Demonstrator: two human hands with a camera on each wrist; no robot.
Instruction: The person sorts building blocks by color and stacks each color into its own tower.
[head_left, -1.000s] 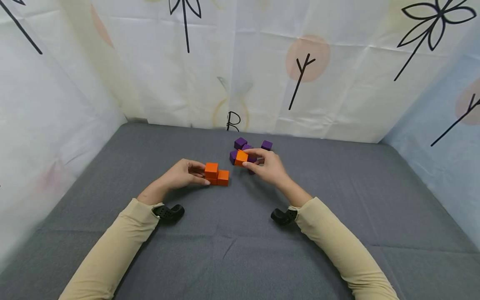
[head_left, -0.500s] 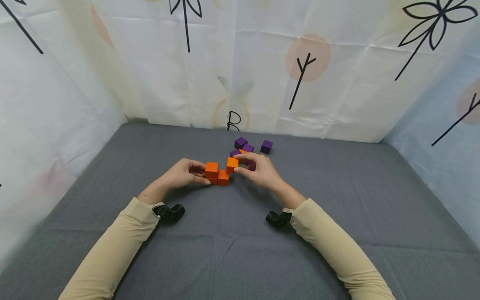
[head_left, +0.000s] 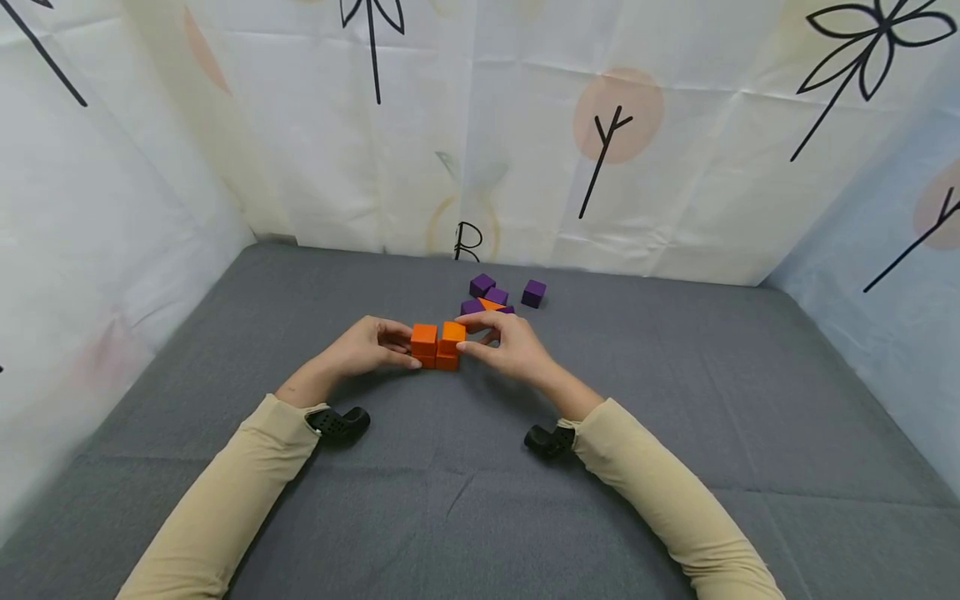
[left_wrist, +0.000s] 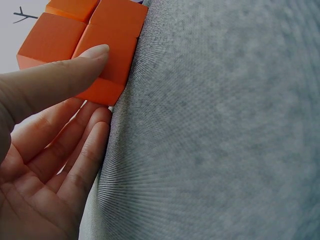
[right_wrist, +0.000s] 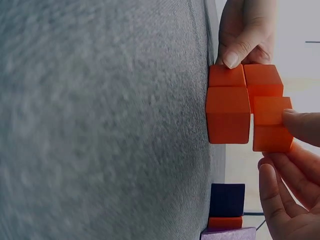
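Note:
Orange cubes make a two-by-two block at the middle of the table. With the thumb in front and fingers behind, my left hand (head_left: 356, 348) holds the lower left cube (left_wrist: 119, 60). On that one sits the upper left cube (head_left: 423, 338). My right hand (head_left: 517, 346) pinches the upper right cube (right_wrist: 270, 111) between thumb and fingers. This cube is over the lower right cube (head_left: 447, 363); a narrow gap shows between it and the upper left one. Whether it touches the cube below cannot be told.
Behind my right hand lie several purple cubes (head_left: 482, 285), with another orange cube (head_left: 491, 305) among them, partly hidden. One purple cube (head_left: 534, 293) stands apart to the right. Grey cloth (head_left: 465, 500) covers the table, and a patterned curtain (head_left: 525, 167) hangs behind.
My right hand has carried its orange cube left and toward me, from in front of the purple cubes to above the lower right cube. The left hand stays in place.

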